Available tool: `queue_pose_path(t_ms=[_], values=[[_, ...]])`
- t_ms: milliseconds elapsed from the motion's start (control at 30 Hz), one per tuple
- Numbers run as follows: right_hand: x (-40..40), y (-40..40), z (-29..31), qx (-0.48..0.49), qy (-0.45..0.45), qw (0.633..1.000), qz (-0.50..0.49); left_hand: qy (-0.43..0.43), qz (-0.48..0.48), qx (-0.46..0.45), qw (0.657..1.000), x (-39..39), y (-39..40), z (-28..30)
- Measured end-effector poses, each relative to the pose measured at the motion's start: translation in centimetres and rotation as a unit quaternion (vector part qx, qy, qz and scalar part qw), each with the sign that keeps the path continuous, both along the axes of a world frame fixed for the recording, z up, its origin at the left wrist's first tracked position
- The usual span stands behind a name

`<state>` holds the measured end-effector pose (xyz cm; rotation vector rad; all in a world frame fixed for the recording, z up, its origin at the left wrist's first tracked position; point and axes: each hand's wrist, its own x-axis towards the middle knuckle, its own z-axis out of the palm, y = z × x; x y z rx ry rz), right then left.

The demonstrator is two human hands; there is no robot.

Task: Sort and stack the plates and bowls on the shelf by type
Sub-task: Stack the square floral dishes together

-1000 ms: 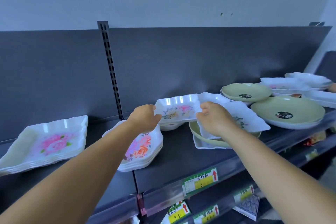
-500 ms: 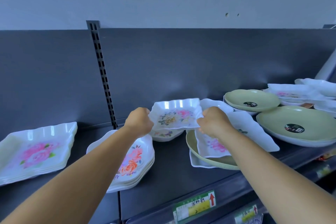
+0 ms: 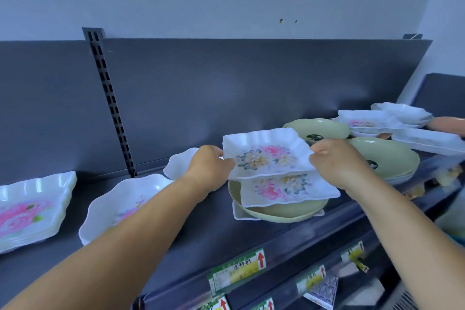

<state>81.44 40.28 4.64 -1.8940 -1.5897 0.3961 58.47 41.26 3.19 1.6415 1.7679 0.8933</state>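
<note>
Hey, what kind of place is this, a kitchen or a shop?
Most likely a shop: price labels with red arrows clip to the shelf edge, a slotted upright carries it, and dishes lie out like stock.

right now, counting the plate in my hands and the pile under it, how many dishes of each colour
white wavy-edged plates: 3, one held, one on the bowl, one beneath it
pale green round bowl: 1
total: 4

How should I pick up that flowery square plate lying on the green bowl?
Take the lower square plate by its two opposite wavy edges, coming from the left and right sides. Its rim overhangs the green bowl, leaving room for fingers underneath.
</note>
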Motion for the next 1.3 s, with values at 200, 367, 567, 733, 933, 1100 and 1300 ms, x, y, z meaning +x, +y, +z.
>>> queue_pose_path(t_ms=[200, 367, 567, 733, 933, 1100, 1300], values=[[1.7, -2.4, -1.8, -0.033, 0.050, 0.998, -0.017, -0.008, -0.017, -0.034, 0.999, 1.9, -0.9, -1.2], [2.4, -3.5, -2.7, -0.026, 0.091, 0.996, -0.005, 0.007, -0.023, -0.039, 0.999, 2.8, -1.7, -1.8], [2.7, -3.9, -3.2, -0.019, 0.152, 0.988, 0.004, 0.039, -0.019, -0.053, 0.998, 3.5, -1.6, -1.8], [2.5, -4.0, -3.0, -0.004, 0.206, 0.979, -0.013, 0.018, 0.009, -0.060, 0.998, 3.8, -1.6, -2.2], [1.8, -3.9, -2.0, 0.000, 0.257, 0.966, 0.021, -0.100, 0.058, -0.021, 0.993, 3.0, -2.7, -1.8], [-1.2, -3.3, -1.3, 0.000, 0.273, 0.960, 0.067, -0.102, 0.090, 0.068, 0.988, -0.3, -5.0, 0.2], [-7.7, -2.5, -0.5, -0.028, 0.282, 0.946, 0.155, -0.075, 0.114, 0.100, 0.986, -7.9, -7.2, 1.5]])
